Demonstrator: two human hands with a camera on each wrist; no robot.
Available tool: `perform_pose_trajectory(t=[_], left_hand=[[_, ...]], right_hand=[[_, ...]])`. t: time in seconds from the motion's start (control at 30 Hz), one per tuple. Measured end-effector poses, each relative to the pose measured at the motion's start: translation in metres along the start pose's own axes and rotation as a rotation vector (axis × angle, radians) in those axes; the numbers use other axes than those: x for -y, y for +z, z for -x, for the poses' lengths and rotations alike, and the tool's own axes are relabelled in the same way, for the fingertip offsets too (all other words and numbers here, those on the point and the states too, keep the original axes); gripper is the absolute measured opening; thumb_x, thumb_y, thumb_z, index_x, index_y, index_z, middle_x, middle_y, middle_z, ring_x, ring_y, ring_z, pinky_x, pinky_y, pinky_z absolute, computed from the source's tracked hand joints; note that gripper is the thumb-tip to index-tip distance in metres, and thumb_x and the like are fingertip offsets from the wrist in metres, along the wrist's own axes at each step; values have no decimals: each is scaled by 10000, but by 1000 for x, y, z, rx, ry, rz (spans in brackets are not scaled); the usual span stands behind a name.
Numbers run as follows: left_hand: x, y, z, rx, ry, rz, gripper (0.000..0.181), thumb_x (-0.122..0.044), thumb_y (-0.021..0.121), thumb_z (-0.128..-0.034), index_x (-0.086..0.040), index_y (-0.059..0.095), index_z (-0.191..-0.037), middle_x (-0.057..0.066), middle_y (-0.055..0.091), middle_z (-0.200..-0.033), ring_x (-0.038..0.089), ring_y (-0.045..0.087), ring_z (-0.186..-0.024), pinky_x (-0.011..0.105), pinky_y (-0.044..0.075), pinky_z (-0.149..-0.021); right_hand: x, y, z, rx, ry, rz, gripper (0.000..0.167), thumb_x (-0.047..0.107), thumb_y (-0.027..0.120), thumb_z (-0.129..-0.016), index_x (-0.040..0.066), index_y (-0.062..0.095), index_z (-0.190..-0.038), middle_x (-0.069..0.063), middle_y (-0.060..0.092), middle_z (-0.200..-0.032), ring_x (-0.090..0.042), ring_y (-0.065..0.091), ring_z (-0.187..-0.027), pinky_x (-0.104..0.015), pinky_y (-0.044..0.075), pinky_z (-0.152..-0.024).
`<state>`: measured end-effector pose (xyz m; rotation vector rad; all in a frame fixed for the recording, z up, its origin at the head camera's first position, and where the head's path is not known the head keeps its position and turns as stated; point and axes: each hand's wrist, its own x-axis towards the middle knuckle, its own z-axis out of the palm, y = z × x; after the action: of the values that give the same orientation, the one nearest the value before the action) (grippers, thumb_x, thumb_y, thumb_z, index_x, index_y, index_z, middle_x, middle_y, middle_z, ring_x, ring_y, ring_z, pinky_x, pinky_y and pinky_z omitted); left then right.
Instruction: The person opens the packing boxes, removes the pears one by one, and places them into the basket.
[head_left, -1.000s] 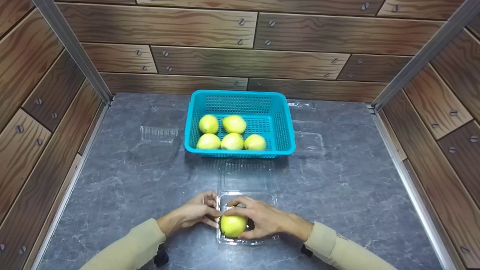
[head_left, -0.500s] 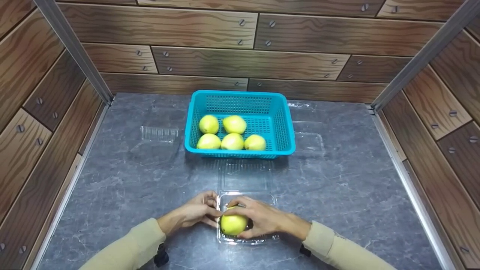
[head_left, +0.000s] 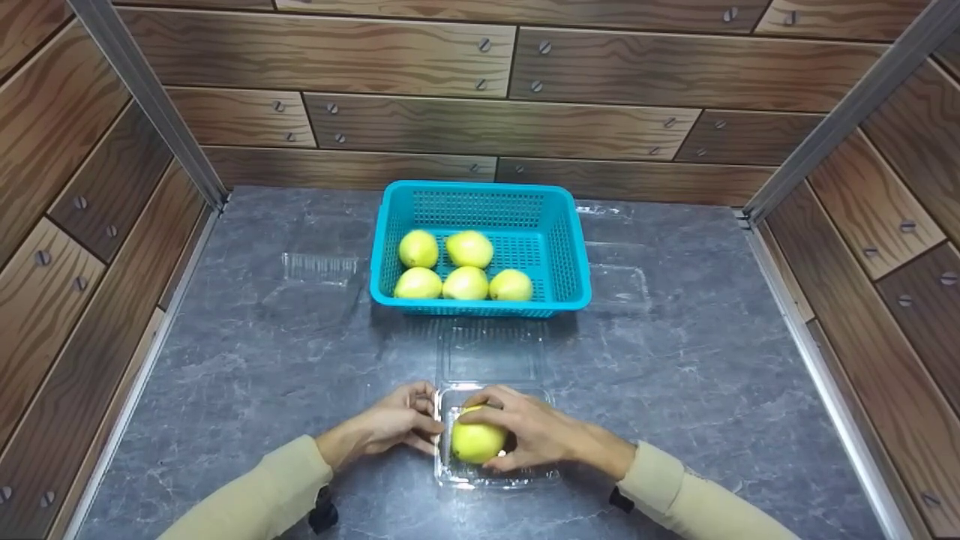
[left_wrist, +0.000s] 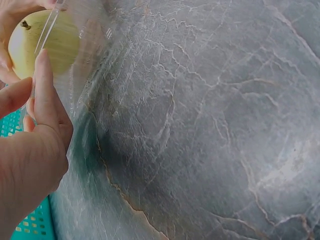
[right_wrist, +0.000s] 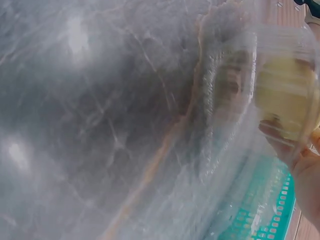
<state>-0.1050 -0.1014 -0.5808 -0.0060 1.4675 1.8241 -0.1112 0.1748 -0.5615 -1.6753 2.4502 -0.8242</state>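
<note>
A clear plastic clamshell container (head_left: 495, 482) lies on the table in front of me, its lid (head_left: 491, 356) folded back flat away from me. My left hand (head_left: 390, 421) pinches the container's left rim between thumb and fingers; in the left wrist view, the index finger (left_wrist: 45, 82) presses along that edge. My right hand (head_left: 536, 431) grips a round yellow-green fruit (head_left: 474, 442) inside the tray, fingers over its far side and thumb at the near side. In the left wrist view, a dark stem or blossom end shows on the fruit (left_wrist: 47, 50). Clear plastic partly veils the fruit (right_wrist: 280, 97) in the right wrist view.
Beyond the lid stands a turquoise plastic basket (head_left: 562, 296) with several similar fruits (head_left: 465, 283) in its left and middle part. Further clear plastic packages (head_left: 319, 268) lie left of it and others (head_left: 619, 286) right. Wood-patterned walls (head_left: 405, 120) enclose the table.
In the last half second my right hand has shifted the fruit slightly right and away from me inside the container. My left hand has stayed at the rim.
</note>
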Motion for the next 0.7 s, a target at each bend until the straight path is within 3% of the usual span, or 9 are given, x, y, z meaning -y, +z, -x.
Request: perform_pose_trajectory(t=[0.27, 0.7], left_hand=[[0, 1, 0, -5, 1, 2, 362, 157, 638, -865, -35, 463, -1118, 47, 593, -870, 180, 639, -775, 366, 701, -709], [0, 1, 0, -15, 0, 3, 368, 159, 650, -857, -46, 471, -1105, 46, 582, -877, 183, 628, -766, 376, 702, -710]], right_hand=[[0, -18, 2, -44, -28, 47, 702, 339, 900, -791, 170, 600, -1403, -136, 620, -1379, -292, 635, -1232, -400, 638, -991], [-7, -67, -8, -173, -59, 190, 734, 304, 956, -714, 135, 633, -1351, -164, 640, -1326, -311, 655, -1174, -413, 681, -891]])
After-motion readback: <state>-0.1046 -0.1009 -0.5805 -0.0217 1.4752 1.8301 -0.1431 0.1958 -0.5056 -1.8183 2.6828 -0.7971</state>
